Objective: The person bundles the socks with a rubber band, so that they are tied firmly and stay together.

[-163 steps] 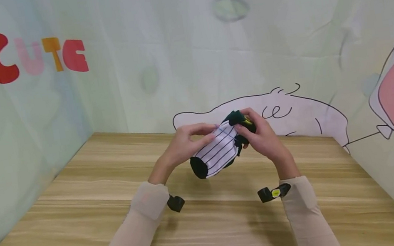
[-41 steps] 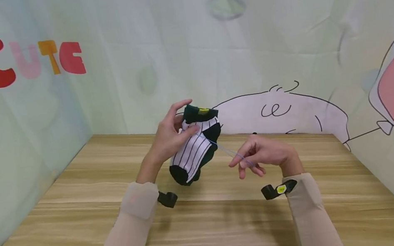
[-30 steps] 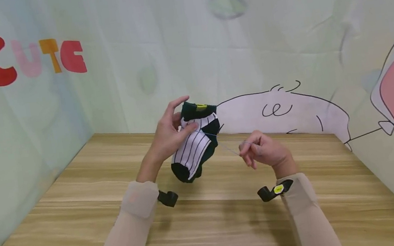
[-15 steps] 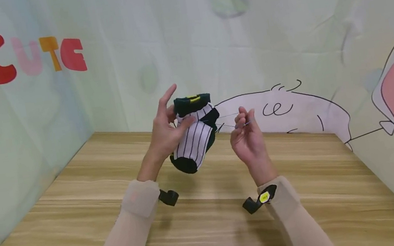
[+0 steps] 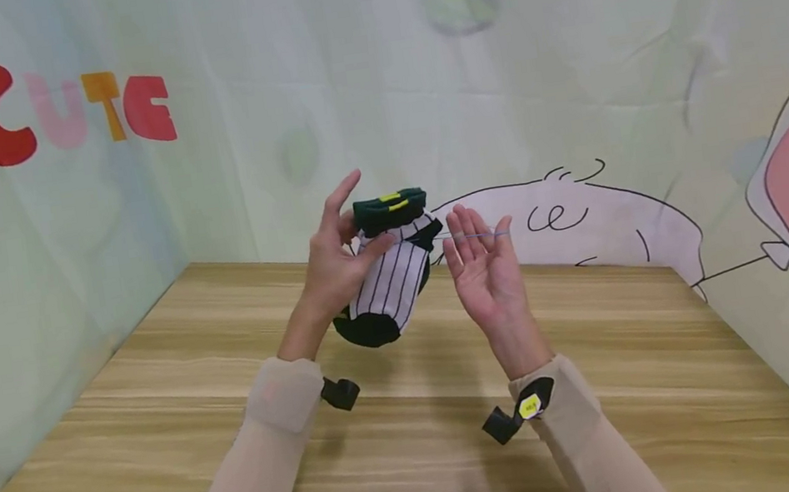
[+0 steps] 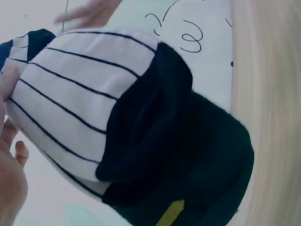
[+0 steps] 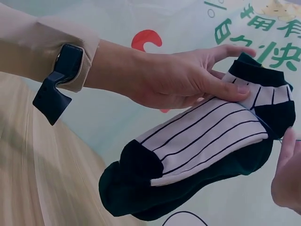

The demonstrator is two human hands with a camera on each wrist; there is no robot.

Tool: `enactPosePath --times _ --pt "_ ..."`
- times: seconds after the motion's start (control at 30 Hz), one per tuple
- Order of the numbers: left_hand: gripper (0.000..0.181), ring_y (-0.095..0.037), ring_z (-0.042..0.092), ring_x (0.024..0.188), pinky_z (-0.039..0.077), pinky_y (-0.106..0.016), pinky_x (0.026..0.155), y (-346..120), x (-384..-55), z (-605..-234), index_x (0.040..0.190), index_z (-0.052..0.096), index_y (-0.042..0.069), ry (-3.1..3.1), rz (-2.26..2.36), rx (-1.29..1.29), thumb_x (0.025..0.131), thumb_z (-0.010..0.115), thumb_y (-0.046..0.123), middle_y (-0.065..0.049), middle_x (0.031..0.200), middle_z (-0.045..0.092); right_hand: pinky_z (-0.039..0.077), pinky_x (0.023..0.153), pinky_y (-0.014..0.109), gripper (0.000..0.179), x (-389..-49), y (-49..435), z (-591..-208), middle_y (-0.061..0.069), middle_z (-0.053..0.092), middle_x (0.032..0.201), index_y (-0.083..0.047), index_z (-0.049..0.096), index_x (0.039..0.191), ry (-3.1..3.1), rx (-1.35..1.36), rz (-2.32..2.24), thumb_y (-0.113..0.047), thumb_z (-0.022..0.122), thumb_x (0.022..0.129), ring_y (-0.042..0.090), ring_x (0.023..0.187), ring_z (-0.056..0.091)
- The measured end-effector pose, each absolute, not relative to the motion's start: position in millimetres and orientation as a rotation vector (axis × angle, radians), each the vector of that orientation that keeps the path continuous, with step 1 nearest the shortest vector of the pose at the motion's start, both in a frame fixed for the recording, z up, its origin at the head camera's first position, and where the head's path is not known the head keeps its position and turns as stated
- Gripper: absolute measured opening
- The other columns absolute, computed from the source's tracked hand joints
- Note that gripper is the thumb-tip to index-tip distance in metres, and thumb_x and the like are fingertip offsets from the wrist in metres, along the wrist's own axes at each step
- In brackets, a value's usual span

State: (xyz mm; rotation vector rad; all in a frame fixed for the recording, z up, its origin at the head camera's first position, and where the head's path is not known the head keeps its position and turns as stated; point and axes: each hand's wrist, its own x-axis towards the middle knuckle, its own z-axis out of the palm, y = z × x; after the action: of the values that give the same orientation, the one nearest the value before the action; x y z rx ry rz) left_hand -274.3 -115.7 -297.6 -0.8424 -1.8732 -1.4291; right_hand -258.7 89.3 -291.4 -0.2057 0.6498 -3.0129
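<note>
A pair of short socks (image 5: 391, 276), white with dark stripes and dark green cuffs, toes and heels, is raised over the table in the head view. My left hand (image 5: 336, 258) grips them near the ankle, thumb in front and index finger extended upward. Around them in the right wrist view runs a thin blue elastic band (image 7: 256, 113). To the right, my right hand (image 5: 487, 275) is palm up with fingers spread, the band stretched across the fingers and thumb. The left wrist view has the striped sock (image 6: 75, 84) close up, with the right hand (image 6: 91, 13) blurred behind.
The wooden tabletop (image 5: 395, 464) lies below both hands. Pale printed cloth walls (image 5: 257, 131) stand behind it and at both sides. A black wrist camera (image 5: 342, 393) juts from the left cuff, another wrist camera (image 5: 503, 424) from the right.
The right hand has left the cuff, drawn the band out to the right, turned palm up and spread its fingers. The left hand now holds the socks alone, farther left and more upright.
</note>
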Motion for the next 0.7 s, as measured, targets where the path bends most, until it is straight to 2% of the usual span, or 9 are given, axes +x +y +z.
enactPosePath --times 0.13,0.23,0.4,0.53,0.7 --pt "0.082 -0.025 0.07 0.095 0.055 -0.047 0.081 -113 -275 -298 0.156 0.03 0.024 -1.866 -1.4 -0.864 0.089 0.075 0.005 -0.016 0.111 0.071 0.037 0.11 0.032 0.066 -260 89 -293 0.004 0.05 0.148 -0.008 0.034 0.151 0.818 -0.161 -2.991 -0.054 0.035 0.103 0.014 0.13 0.053" --pt "0.083 -0.023 0.069 0.088 0.053 -0.043 0.076 -112 -275 -298 0.155 0.03 0.022 -1.865 -1.381 -0.879 0.088 0.076 0.004 -0.015 0.109 0.072 0.029 0.115 0.033 0.069 -261 88 -294 0.004 0.044 0.154 -0.008 0.03 0.154 0.952 -0.208 -2.954 -0.055 0.031 0.104 0.014 0.137 0.046" --pt "0.085 -0.02 0.068 0.083 0.046 -0.034 0.069 -111 -275 -298 0.156 0.029 0.021 -1.883 -1.386 -0.917 0.088 0.076 0.003 -0.014 0.106 0.074 0.02 0.119 0.036 0.069 -263 86 -299 0.002 0.037 0.159 -0.009 0.023 0.157 1.14 -0.339 -2.868 -0.055 0.027 0.105 0.015 0.146 0.031" --pt "0.084 -0.021 0.07 0.081 0.051 -0.031 0.068 -111 -276 -299 0.157 0.026 0.021 -1.89 -1.418 -0.943 0.09 0.073 0.003 -0.014 0.105 0.074 0.019 0.119 0.038 0.067 -263 84 -301 0.001 0.034 0.16 -0.011 0.025 0.157 1.223 -0.427 -2.808 -0.054 0.029 0.105 0.018 0.148 0.028" --pt "0.079 -0.024 0.072 0.081 0.057 -0.035 0.064 -112 -275 -298 0.157 0.025 0.024 -1.879 -1.533 -0.975 0.094 0.068 0.002 -0.017 0.106 0.073 0.018 0.119 0.04 0.07 -262 85 -306 0.005 0.032 0.16 -0.009 0.028 0.156 1.347 -0.619 -2.726 -0.056 0.032 0.104 0.021 0.147 0.029"
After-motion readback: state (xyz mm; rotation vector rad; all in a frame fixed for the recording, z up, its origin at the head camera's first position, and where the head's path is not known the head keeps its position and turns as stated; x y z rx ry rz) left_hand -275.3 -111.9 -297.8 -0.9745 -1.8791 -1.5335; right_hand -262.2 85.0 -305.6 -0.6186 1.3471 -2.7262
